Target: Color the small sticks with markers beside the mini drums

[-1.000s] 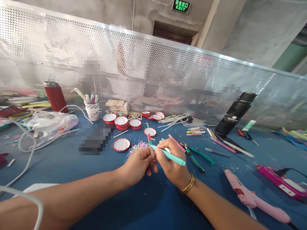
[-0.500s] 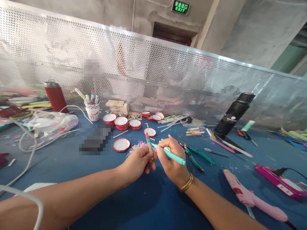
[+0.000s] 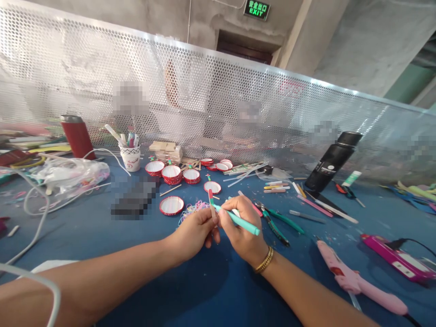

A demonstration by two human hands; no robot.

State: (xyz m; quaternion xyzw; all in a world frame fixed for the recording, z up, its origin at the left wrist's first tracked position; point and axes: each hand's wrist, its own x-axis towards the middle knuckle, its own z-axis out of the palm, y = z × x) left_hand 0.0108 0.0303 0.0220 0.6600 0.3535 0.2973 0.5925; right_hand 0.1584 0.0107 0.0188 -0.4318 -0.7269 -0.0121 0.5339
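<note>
A small wooden stick (image 3: 212,209) with a red tip and a green band stands nearly upright, pinched in my left hand (image 3: 195,227). My right hand (image 3: 243,229) grips a turquoise marker (image 3: 243,223), whose tip touches or nearly touches the stick by the green band. Just behind my hands lie a heap of pastel bands (image 3: 192,212) and a round red-rimmed disc (image 3: 171,205). Another red-rimmed disc (image 3: 212,187) with a small coloured stick sits farther back.
Green-handled pliers (image 3: 276,227), a pink glue gun (image 3: 357,281) and a magenta power strip (image 3: 397,261) lie to the right. A black bottle (image 3: 332,162) stands behind. At left are a paper cup (image 3: 131,159), red flask (image 3: 78,137), plastic bag (image 3: 73,175) and white cable (image 3: 44,218).
My right hand and the turquoise marker have shifted slightly left, bringing the marker's tip against or very near the stick. My left hand has barely moved.
</note>
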